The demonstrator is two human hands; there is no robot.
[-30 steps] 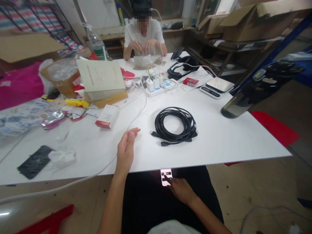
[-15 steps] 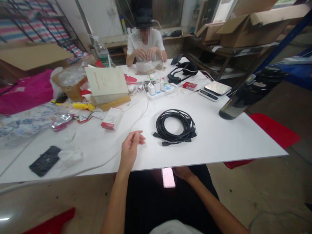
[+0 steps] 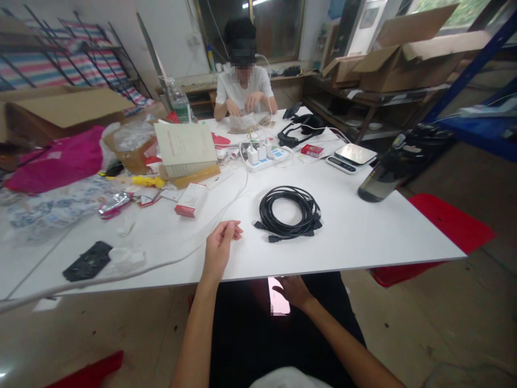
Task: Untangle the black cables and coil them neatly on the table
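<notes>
My left hand (image 3: 221, 242) rests on the white table (image 3: 355, 237) near its front edge. Its fingers are loosely bent and hold nothing. Just to its right lies a coil of black cable (image 3: 269, 218) with several black plugs sticking out around it. Below the table edge, over my dark-clothed lap, a phone (image 3: 280, 306) glows with a bright pinkish screen. My right hand (image 3: 297, 292) reaches over its upper right part with fingers apart. Whether the fingertips touch the screen I cannot tell.
A white power strip (image 3: 262, 163) with plugs, a kitchen scale (image 3: 351, 159) and a dark bottle (image 3: 383, 172) stand beyond the cable. On the left are a red-and-white box (image 3: 190, 200), a booklet (image 3: 186, 145) and a black tray-like piece (image 3: 88, 261). Across the table sits a person (image 3: 246, 89).
My right hand has come from beside the phone to over its screen. My left hand stays in place on the table. The camera view has tilted up slightly.
</notes>
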